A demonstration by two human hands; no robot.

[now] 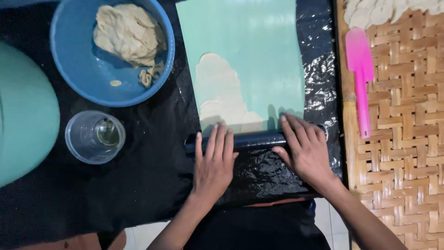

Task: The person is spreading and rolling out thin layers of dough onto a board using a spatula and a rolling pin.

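1. Basically, the work surface is a tabletop (pixel 138 185) covered in black plastic sheeting, crinkled and shiny on the right side. Lighting is dim; a bit of pale tiled floor (pixel 323 222) shows at the bottom edge.
2. A woven bamboo tray (pixel 407 139) sits on the right, touching the edge of the black sheet. A pink spatula (pixel 360 78) lies on it, blade away from the person, handle toward them. Thin pale dough discs (pixel 374 11) are piled at its top edge.
3. A mint-green sheet (pixel 259 60) lies on the black plastic, top centre, with flattened dough (pixel 219 92) on its left half, reaching down to the near edge.
4. The rolling pin (pixel 254 139) is dark and cylindrical, sitting at the near edge of the green sheet. Its long axis runs left-right, square to the person's forearms; ends point to the left and right sides of the tabletop.
5. Left hand (pixel 213 164): grip is flat, fingers straight and together, resting on top of the pin's left part. Not wrapped around it.
6. Right hand (pixel 305 148): same, palm down with fingers spread over the pin's right part, thumb on the near side. Pressing, not clasping.
7. A blue bowl (pixel 83 78) at top left holds a lump of raw dough (pixel 129 32) plus small scraps.
8. A clear plastic cup (pixel 95 136) stands just below the bowl. A big teal rounded object (pixel 23 115) is cut off at the left edge.
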